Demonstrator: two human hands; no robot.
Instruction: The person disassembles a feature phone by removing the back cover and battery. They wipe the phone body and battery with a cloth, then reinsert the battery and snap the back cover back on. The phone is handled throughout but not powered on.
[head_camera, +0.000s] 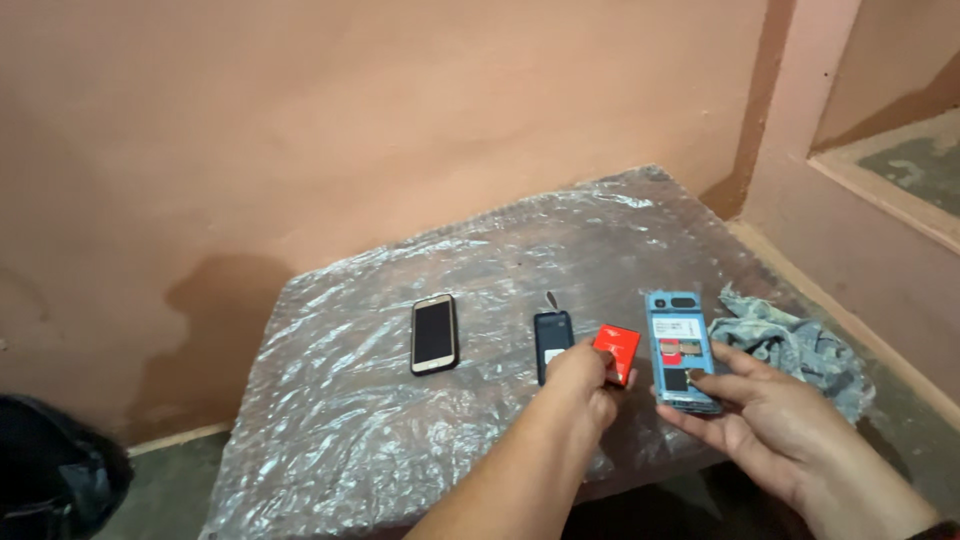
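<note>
Both hands working at lower right of frame.
Left hand (580, 375) is pinching a red battery (617, 352); right hand (760, 415) is cradling an opened blue phone (681, 350), thumb on it.

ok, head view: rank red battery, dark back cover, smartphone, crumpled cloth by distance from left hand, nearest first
From the left hand:
1. Red battery, in its fingers.
2. Dark back cover, just beside the hand.
3. Smartphone, further left.
4. Crumpled cloth, far right, past the open phone.

Dim warm light, soft blur, plastic glare
</note>
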